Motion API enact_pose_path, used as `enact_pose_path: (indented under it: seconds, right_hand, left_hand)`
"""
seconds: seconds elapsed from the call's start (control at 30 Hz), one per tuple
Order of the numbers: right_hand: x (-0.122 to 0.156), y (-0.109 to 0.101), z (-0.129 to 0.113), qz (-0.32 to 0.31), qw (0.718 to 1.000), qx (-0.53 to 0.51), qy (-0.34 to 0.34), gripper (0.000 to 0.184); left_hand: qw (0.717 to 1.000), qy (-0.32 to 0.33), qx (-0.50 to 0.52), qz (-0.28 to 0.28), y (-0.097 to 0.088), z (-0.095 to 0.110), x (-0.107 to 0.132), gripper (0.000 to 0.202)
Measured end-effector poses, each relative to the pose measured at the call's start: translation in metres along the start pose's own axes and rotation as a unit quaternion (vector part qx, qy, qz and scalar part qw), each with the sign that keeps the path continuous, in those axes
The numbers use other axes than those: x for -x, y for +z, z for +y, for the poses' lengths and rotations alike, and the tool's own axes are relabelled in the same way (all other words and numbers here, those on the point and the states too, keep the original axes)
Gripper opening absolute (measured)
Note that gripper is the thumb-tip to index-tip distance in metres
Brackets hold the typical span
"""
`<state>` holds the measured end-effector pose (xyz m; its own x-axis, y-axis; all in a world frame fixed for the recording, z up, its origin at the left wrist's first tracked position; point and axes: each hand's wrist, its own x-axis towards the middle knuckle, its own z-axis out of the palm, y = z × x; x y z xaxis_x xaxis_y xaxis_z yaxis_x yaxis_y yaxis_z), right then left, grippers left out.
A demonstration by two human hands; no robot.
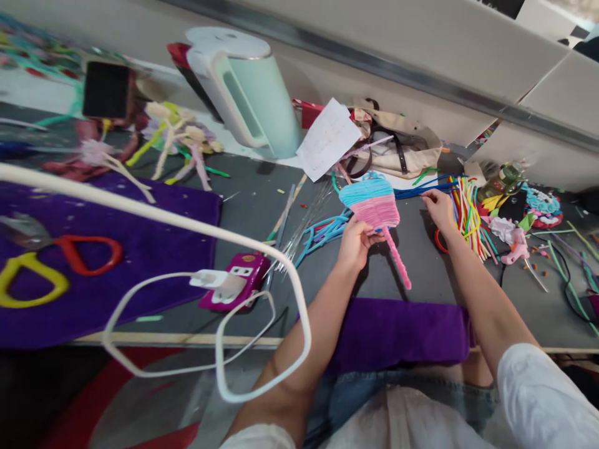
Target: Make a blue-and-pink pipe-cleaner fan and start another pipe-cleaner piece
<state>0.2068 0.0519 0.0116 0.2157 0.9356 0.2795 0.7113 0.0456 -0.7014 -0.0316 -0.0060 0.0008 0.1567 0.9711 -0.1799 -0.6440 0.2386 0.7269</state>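
Observation:
My left hand is closed on the lower edge of a flat piece made of fuzzy pipe cleaners. Its upper band is light blue, the lower one pink, and a single pink stem sticks out toward me. My right hand is beside dark blue pipe cleaners, its fingers drawn together. What they hold, if anything, is too small to make out. Just right of that hand lies a bundle of red, yellow and white pipe cleaners. Light blue pipe cleaners lie left of the piece.
A rolled purple cloth lies at the table's front edge. Further left are a pink power socket with a white cable, and scissors on purple cloth. Behind stand a mint kettle and a beige bag. A glue gun lies right.

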Motion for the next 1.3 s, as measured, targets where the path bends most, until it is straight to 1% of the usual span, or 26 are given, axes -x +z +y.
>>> enact_pose_path:
  seconds: [0.1,0.23,0.37,0.47,0.53,0.6,0.7,0.77,0.83,0.9,0.97,1.03,1.07,1.1,1.17,1.23,1.3]
  right_hand:
    - [-0.029,0.009,0.004,-0.019,0.989,0.147,-0.027,0.028]
    - [-0.056,0.022,0.009,-0.065,0.956,0.283,-0.043,0.037]
    - [-0.067,0.027,0.013,-0.099,0.928,0.351,-0.073,0.035]
    - [-0.069,0.024,0.012,-0.098,0.918,0.372,-0.097,0.029]
    - [-0.071,0.02,0.011,-0.076,0.919,0.372,-0.108,0.027]
    - [-0.074,0.014,0.01,-0.03,0.927,0.357,-0.114,0.027]
    - [-0.079,-0.002,0.003,0.077,0.942,0.295,-0.143,0.026]
    - [-0.079,-0.02,-0.01,0.158,0.94,0.234,-0.191,0.027]
    - [-0.072,-0.041,-0.032,0.228,0.923,0.174,-0.257,0.029]
    - [-0.054,-0.063,-0.059,0.27,0.9,0.132,-0.315,0.03]
    - [-0.028,-0.079,-0.084,0.283,0.88,0.111,-0.365,0.025]
    - [0.004,-0.086,-0.099,0.271,0.86,0.108,-0.419,0.019]
    - [0.021,-0.084,-0.101,0.254,0.856,0.115,-0.435,0.019]
    - [0.037,-0.08,-0.1,0.224,0.862,0.133,-0.435,0.02]
    - [0.067,-0.065,-0.091,0.159,0.874,0.153,-0.432,0.021]
    - [0.089,-0.047,-0.078,0.083,0.877,0.158,-0.446,0.025]
    - [0.102,-0.032,-0.067,0.057,0.881,0.15,-0.445,0.03]
  left_hand:
    - [1.0,0.008,0.007,-0.001,0.001,0.004,0.001,0.031]
    - [0.999,0.0,0.031,-0.019,0.003,0.008,0.004,0.036]
    - [0.998,-0.01,0.061,-0.028,0.004,0.011,0.007,0.037]
    - [0.996,-0.022,0.078,-0.026,0.003,0.012,0.007,0.038]
    - [0.995,-0.028,0.089,-0.023,0.003,0.012,0.007,0.038]
    - [0.995,-0.032,0.097,-0.022,0.002,0.012,0.006,0.038]
    - [0.994,-0.037,0.099,-0.022,0.002,0.011,0.005,0.038]
    - [0.994,-0.04,0.097,-0.027,0.003,0.011,0.005,0.038]
    - [0.994,-0.043,0.093,-0.034,0.003,0.011,0.005,0.04]
    - [0.994,-0.045,0.089,-0.042,0.004,0.011,0.005,0.042]
    - [0.994,-0.047,0.085,-0.05,0.006,0.01,0.005,0.044]
    - [0.993,-0.049,0.082,-0.063,0.007,0.01,0.005,0.043]
    - [0.993,-0.051,0.079,-0.071,0.008,0.009,0.006,0.042]
    - [0.993,-0.054,0.075,-0.079,0.009,0.009,0.007,0.042]
    - [0.992,-0.058,0.065,-0.096,0.011,0.008,0.009,0.044]
    - [0.99,-0.059,0.055,-0.112,0.013,0.008,0.012,0.047]
    - [0.99,-0.055,0.046,-0.123,0.015,0.007,0.015,0.05]
